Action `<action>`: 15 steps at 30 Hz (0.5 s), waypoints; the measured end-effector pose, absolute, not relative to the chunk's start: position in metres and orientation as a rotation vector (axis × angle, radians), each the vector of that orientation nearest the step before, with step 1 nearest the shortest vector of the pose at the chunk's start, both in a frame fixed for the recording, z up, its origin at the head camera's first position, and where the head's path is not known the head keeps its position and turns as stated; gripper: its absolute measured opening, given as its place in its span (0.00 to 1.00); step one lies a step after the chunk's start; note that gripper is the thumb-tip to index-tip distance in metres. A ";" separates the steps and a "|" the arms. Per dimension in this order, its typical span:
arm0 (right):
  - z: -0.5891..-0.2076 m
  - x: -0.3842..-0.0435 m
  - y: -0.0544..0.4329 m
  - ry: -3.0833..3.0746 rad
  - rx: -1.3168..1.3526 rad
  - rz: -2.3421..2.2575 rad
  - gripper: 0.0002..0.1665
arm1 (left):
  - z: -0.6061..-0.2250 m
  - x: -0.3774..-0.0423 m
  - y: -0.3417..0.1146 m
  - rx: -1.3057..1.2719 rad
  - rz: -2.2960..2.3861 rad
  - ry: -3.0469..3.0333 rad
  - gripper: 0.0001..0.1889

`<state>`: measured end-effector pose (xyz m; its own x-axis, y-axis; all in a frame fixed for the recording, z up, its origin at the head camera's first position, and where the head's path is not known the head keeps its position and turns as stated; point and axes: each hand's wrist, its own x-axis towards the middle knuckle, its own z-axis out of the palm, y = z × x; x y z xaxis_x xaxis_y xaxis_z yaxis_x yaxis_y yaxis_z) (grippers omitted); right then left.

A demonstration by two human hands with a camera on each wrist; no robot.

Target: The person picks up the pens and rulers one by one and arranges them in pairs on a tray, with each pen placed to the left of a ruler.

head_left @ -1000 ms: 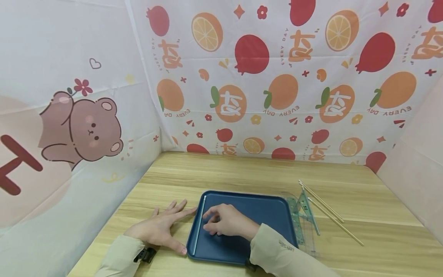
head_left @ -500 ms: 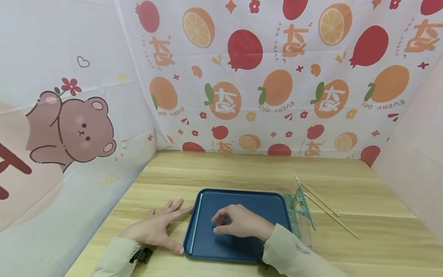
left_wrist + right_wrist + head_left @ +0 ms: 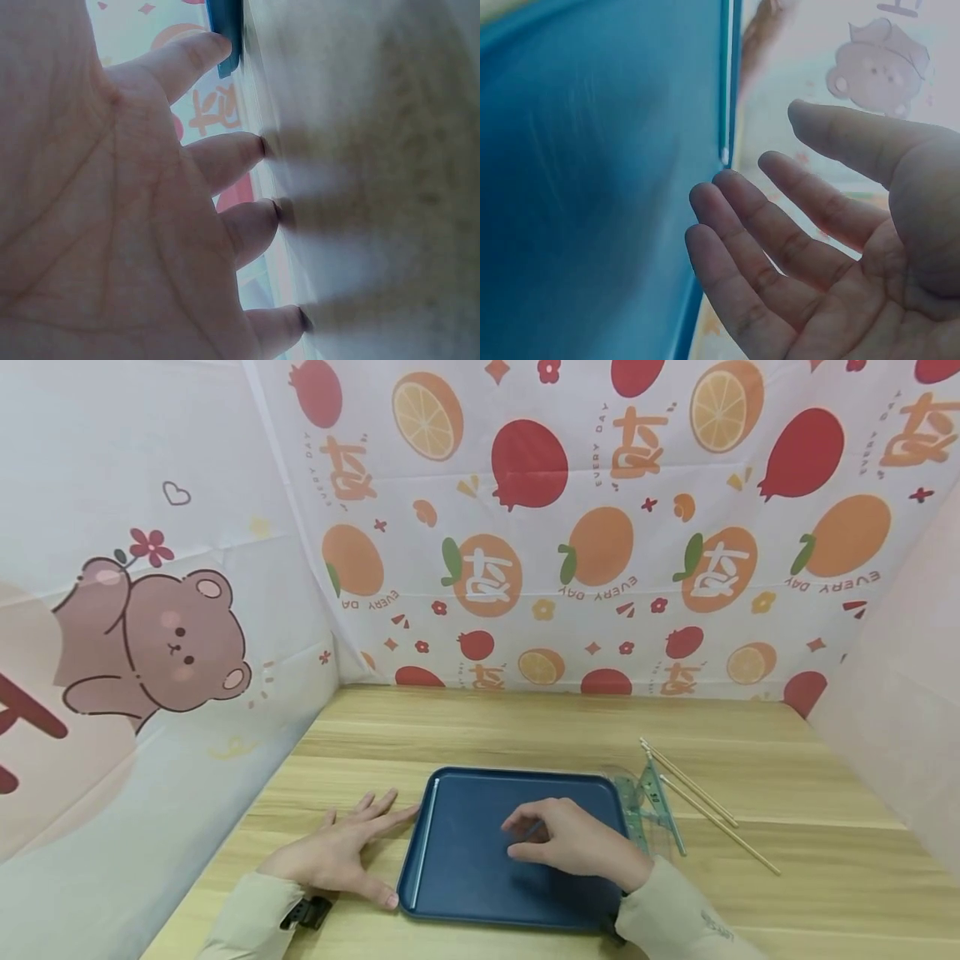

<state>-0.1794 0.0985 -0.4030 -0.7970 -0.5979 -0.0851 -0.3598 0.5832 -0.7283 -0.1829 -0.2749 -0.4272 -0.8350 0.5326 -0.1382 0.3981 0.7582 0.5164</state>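
A dark blue tray (image 3: pixel 465 835) lies on the wooden table. Along its left inner side rests a thin pale stick (image 3: pixel 425 843) with a white tip, like a long cotton swab. My left hand (image 3: pixel 337 856) is spread on the table left of the tray, thumb and index finger at its rim; in the left wrist view, the fingertips (image 3: pixel 270 225) meet the tabletop. Above the tray's right half hovers my right hand (image 3: pixel 573 843), its fingers loosely bent. The right wrist view shows nothing between those fingers and the thumb.
Beside the tray's right edge are green transparent rulers (image 3: pixel 654 797), partly hidden by the right hand and sleeve. Several thin wooden sticks (image 3: pixel 720 822) lie right of them. Fruit-printed cloth (image 3: pixel 540 568) hangs behind the table, and a bear-printed cloth (image 3: pixel 183 643) at the left.
My right hand has moved right across the tray, away from the stick at its left side. The left hand and the stick stay in place; the head view has shifted slightly.
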 end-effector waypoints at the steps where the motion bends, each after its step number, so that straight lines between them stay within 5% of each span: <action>1: -0.402 -0.180 0.103 2.507 -0.783 -1.043 0.16 | -0.427 -0.183 -0.275 0.720 0.694 2.679 0.64; 15: -0.391 -0.198 0.156 2.662 -0.704 -1.100 0.22 | -0.427 -0.184 -0.274 0.702 0.697 2.668 0.64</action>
<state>-0.1977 0.1564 -0.3909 -0.8725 -0.4882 0.0175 -0.3581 0.6147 -0.7028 -0.1837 -0.2742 -0.4269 -0.8372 0.5243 -0.1555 0.3813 0.7635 0.5211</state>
